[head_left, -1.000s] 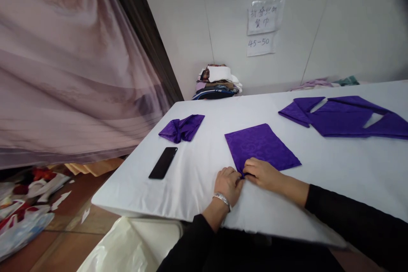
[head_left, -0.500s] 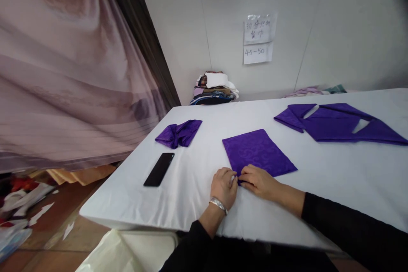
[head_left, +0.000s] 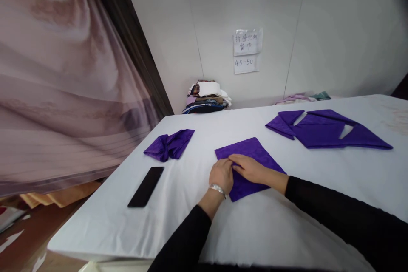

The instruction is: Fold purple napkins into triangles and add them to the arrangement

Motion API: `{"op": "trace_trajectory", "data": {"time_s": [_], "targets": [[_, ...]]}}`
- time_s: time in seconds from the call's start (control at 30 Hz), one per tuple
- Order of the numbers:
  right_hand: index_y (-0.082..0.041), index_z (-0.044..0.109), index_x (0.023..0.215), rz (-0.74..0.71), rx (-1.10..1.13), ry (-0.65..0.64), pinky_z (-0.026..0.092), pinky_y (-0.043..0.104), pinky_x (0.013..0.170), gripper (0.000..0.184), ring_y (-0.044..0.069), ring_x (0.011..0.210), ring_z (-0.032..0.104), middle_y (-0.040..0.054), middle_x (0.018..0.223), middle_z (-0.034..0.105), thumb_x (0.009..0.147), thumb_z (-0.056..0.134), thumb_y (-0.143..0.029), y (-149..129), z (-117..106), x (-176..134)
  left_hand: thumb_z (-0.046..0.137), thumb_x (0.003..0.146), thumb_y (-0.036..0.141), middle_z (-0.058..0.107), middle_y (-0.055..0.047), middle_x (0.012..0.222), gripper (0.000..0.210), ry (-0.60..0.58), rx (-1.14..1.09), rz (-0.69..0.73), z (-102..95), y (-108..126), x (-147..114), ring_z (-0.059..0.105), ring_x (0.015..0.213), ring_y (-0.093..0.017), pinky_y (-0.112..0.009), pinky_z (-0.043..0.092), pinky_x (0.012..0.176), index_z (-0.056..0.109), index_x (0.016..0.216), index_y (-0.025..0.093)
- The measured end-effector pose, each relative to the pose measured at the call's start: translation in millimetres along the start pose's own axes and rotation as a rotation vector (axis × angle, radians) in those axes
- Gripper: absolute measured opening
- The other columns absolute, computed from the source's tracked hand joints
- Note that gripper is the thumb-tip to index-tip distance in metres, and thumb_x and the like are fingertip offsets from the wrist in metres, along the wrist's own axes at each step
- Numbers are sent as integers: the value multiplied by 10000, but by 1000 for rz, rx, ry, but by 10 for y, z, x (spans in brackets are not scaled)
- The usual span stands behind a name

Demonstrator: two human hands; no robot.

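A purple patterned napkin [head_left: 248, 187], folded to a square, lies flat on the table near its front edge. My left hand [head_left: 222, 174] is on its left side, fingers curled down and pressed together at the cloth. Against its fingertips, my right hand [head_left: 250, 169] reaches across the napkin from the right, its thumb and fingers closed over the cloth. The two sets of fingertips meet and cover a small part of the napkin, so the exact hold there is hidden. A bracelet circles my left wrist.
On the white-covered table [head_left: 242, 233] lie a bow-shaped purple napkin [head_left: 170, 144], a black phone [head_left: 146, 187] and, at right, purple cloth folded with pointed ends [head_left: 321, 129]. Stacked clothes [head_left: 207, 97] stand behind. A pink curtain [head_left: 63, 76] hangs at left.
Both hands have moved from the napkin's near corner up its left side, leaving that corner uncovered. The camera view has shifted slightly.
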State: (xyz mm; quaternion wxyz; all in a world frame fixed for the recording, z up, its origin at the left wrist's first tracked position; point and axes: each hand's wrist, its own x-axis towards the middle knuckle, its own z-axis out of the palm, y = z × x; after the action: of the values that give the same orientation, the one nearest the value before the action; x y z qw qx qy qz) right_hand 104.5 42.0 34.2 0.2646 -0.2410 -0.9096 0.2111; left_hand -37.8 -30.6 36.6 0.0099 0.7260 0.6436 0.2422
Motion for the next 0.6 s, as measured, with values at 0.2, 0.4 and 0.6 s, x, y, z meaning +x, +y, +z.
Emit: {"op": "trace_trajectory", "data": {"time_s": [0.2,0.4,0.6], "targets": [[-117,338,1354,171,-180,-212,212,488,1045,540,272,1305,263,158,1410,336,835,400,-254,332,226,433,436,808,278,304,-179,1421,573,-205,175,-253,393,-195,402,217,1327,-291,-463,193,1071,342,1331,65],[-189,326,1373,205,-293,-239,138,472,1061,630,252,1334,192,101,1448,275,869,289,-564,827,143,370,272,844,557,236,-163,1450,701,-246,254,-273,534,-283,361,137,1350,-282,-481,141,1077,308,1355,79],[-197,331,1371,384,-419,-174,145,468,1061,656,241,1334,192,99,1445,283,862,243,-600,1304,-164,165,225,850,577,231,-158,1452,721,-248,257,-275,513,-258,366,133,1351,-276,-481,136,1079,301,1358,71]]}}
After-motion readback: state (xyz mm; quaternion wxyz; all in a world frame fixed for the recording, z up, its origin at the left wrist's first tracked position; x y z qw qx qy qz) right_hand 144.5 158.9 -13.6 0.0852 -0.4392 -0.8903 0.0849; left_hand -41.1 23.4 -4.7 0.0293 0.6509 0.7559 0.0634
